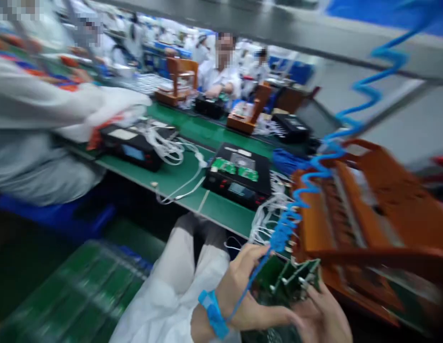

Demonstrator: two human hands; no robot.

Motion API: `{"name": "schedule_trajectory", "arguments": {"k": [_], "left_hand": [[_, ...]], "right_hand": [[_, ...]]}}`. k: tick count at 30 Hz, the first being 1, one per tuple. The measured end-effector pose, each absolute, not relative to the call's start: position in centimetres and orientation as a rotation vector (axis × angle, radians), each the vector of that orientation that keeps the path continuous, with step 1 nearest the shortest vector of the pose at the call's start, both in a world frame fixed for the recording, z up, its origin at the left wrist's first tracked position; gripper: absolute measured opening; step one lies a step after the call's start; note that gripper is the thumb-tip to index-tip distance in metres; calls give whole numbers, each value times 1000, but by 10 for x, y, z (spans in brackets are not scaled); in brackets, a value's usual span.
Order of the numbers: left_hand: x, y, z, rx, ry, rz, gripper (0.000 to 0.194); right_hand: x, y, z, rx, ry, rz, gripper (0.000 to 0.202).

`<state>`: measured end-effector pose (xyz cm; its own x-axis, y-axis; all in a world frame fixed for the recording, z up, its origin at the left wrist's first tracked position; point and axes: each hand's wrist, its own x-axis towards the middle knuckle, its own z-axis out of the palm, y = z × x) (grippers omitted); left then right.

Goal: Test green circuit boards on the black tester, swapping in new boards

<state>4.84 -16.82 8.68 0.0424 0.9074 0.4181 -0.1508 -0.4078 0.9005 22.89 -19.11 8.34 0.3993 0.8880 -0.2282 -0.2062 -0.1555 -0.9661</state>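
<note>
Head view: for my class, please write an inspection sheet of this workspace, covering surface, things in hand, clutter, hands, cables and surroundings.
Surface: green bench top, crowded with equipment.
Things in hand: several green circuit boards; details blurred.
Clutter: black box with a display, two small boards lying on top; orange-brown fixture at right.
Hands: left hand, with a blue wrist strap, and right hand hold the circuit boards between them.
Cables: bunched white cables beside the box; coiled blue cord hangs across the view, its thin end reaching the strap.
Surroundings: co-worker's white sleeve at left; seated person across the bench.
</note>
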Motion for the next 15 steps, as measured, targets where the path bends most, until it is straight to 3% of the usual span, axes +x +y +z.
{"name": "schedule_trajectory", "arguments": {"k": [3, 5, 10, 15], "left_hand": [[7, -180, 93, 1453, 1171, 1721, 47], [-30, -194, 95, 1437, 1374, 1715, 34], [-98, -251, 93, 1239, 1764, 1621, 22], [-144, -293, 72, 1060, 2208, 1359, 30]], "right_hand": [[169, -171, 65, -1322, -776, 1485, 50], [137, -163, 55, -1256, -904, 1756, 59], [67, -171, 33, -1212, -1130, 2172, 63], [-16, -188, 3, -1110, -1250, 2262, 64]]}}
